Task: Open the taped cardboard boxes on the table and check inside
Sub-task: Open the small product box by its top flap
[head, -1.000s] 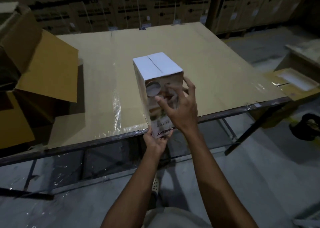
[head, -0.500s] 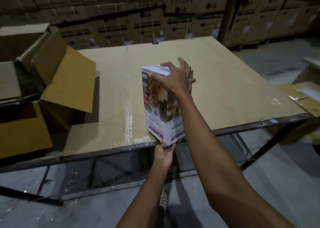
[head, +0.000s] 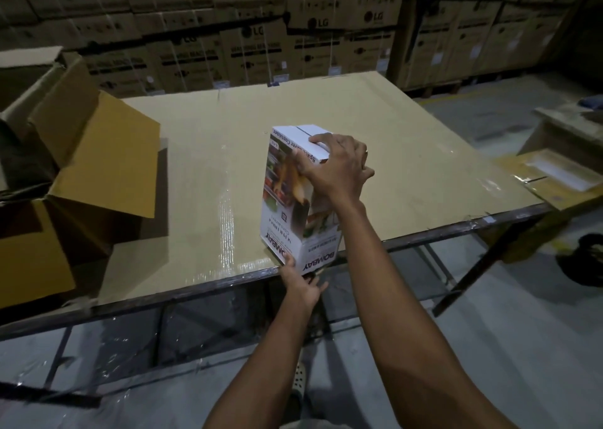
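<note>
A white printed box (head: 283,206) marked BOMBAY stands upside down at the front edge of the cardboard-covered table (head: 408,167). Its top flaps are closed, with a seam of tape along the middle. My right hand (head: 336,167) grips the box's upper near corner, fingers over the top edge. My left hand (head: 301,283) holds the box's bottom corner from below the table edge.
A large open brown carton (head: 85,180) stands at the table's left, its flap hanging over the surface. Stacked LG cartons (head: 326,27) line the back wall. A lower stand with a flat package (head: 554,174) sits to the right. A dark object (head: 587,262) lies on the floor.
My right hand slid from the box's front face up to its top corner. The box now stands more upright at the table edge. The camera view shifted upward.
</note>
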The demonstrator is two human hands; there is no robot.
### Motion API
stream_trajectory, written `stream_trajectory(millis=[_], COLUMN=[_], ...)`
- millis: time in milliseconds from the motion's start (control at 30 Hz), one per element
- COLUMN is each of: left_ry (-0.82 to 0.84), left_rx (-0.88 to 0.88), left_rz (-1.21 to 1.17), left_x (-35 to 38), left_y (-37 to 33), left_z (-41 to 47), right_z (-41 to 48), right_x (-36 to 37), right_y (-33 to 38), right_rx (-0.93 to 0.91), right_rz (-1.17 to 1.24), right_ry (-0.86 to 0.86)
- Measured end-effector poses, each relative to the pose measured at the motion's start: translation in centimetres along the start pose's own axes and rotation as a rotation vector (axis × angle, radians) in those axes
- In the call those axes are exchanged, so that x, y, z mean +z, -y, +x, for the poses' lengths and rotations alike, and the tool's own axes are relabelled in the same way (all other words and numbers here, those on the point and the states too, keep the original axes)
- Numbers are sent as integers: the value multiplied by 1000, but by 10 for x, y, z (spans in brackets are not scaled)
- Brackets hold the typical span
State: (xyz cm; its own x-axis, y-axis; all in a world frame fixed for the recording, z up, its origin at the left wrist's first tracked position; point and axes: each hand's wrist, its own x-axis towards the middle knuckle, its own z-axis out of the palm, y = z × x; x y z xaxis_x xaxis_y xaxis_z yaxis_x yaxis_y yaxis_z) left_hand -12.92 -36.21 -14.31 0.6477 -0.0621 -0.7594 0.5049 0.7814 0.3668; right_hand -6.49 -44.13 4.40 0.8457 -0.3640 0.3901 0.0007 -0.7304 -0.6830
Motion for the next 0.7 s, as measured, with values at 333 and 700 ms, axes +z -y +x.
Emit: stream_trajectory(millis=[333,700], left_ry=[-81,-297], left_rx=[521,1320], left_rz=[59,565], left_x=[-8,9], left_y=[-57,-96], left_z=[-26,-82], right_z=[-42,-90], right_x=[-36,13], right_y=[-86,-150], right_rx=[110,658], right_rz=[550,799], right_ry=[-197,86])
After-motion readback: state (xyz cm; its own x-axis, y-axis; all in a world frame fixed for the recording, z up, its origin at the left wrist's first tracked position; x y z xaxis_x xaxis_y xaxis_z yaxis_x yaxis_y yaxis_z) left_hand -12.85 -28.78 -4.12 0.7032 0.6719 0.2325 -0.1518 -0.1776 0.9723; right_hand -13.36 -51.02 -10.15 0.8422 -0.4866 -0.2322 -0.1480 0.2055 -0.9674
